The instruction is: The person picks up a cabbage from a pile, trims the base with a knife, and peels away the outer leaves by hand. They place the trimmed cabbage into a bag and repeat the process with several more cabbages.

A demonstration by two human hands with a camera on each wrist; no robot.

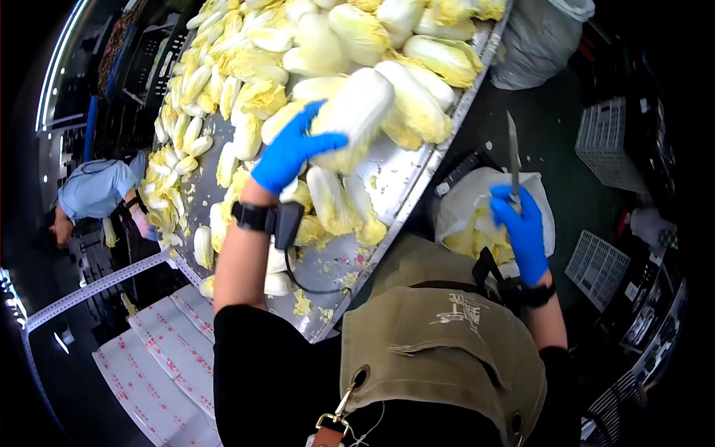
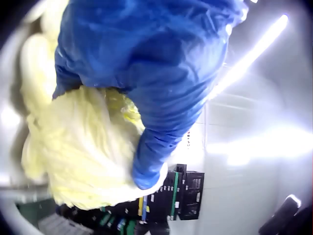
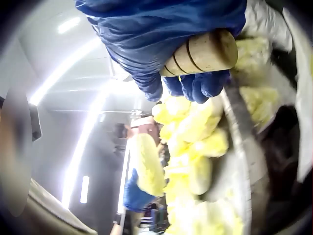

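In the head view the blue-gloved left hand (image 1: 292, 149) grips a large napa cabbage (image 1: 359, 108), thumb and fingers around its side, above the metal table. The left wrist view has the left hand (image 2: 142, 63) curled over the pale leafy cabbage (image 2: 83, 152). To the right, beyond the table edge, the gloved right hand (image 1: 523, 231) holds a knife (image 1: 514, 153) with its blade pointing up and away. Up close in the right wrist view, the right hand (image 3: 166, 44) wraps round the grooved wooden handle (image 3: 203, 53).
Many cabbages (image 1: 313, 45) cover the metal table (image 1: 395, 175). A white bag of yellow leaves (image 1: 477, 231) stands below the right hand. Grey crates (image 1: 607, 141) are at the right, a grey sack (image 1: 540, 41) at the top. Another person (image 1: 97, 190) bends at the left.
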